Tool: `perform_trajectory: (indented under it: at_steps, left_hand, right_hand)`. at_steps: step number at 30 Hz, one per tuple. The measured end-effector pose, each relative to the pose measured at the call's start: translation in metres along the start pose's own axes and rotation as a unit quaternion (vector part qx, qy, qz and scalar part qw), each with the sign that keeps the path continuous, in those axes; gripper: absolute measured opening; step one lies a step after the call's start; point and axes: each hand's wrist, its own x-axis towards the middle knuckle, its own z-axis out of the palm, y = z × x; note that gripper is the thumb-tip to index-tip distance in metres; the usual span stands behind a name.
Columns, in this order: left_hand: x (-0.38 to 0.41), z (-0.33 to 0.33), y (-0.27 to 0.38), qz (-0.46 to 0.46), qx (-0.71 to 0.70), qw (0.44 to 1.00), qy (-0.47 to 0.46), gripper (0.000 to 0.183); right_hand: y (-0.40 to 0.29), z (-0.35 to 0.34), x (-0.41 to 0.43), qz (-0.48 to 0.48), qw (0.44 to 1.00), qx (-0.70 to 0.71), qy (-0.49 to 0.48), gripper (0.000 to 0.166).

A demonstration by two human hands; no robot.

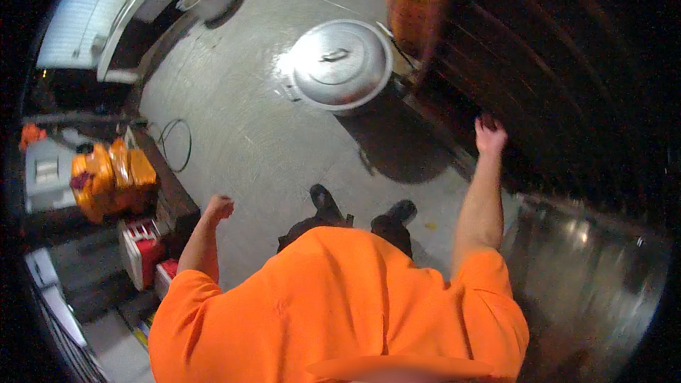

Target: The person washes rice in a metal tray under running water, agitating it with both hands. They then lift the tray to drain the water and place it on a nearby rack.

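Observation:
My left hand [219, 206] hangs over the concrete floor with its fingers curled and nothing visible in them. It is nearest to the dark edge of a low shelf or bench [181, 202]. My right hand [490, 135] is stretched forward beside a dark, ridged wall [532, 80]. Its fingers are partly lost in shadow, so I cannot tell whether they touch or hold anything. Ahead of me on the floor stands a large round aluminium pot [340, 93], covered by a metal lid [362, 58] with a loop handle.
An upright orange cylinder [412, 10] stands just behind the pot. At left are orange plastic containers [114, 175], a red-and-white box [141, 252] and a coiled cable or hose [178, 143]. A pale bucket [207, 0] sits far left. Beside my right arm is a shiny metal surface [580, 276].

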Motion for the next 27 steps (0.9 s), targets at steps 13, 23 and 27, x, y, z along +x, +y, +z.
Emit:
perform_trajectory:
  at_steps: [13, 23, 27]
  left_hand:
    - [0.141, -0.091, -0.106, -0.175, -0.174, 0.965, 0.09, 0.038]
    - [0.249, -0.446, 0.079, 0.268, -0.248, 0.914, 0.178, 0.034]
    - [0.281, -0.532, 0.025, 0.095, -0.255, 0.927, 0.257, 0.036]
  right_hand:
    - [0.232, -0.101, -0.064, 0.327, 0.773, -0.54, -0.071, 0.02]
    - [0.498, 0.2, -0.111, 0.387, 0.605, -0.678, -0.153, 0.03]
    - [0.536, 0.295, -0.024, 0.35, 0.687, -0.63, -0.093, 0.036]
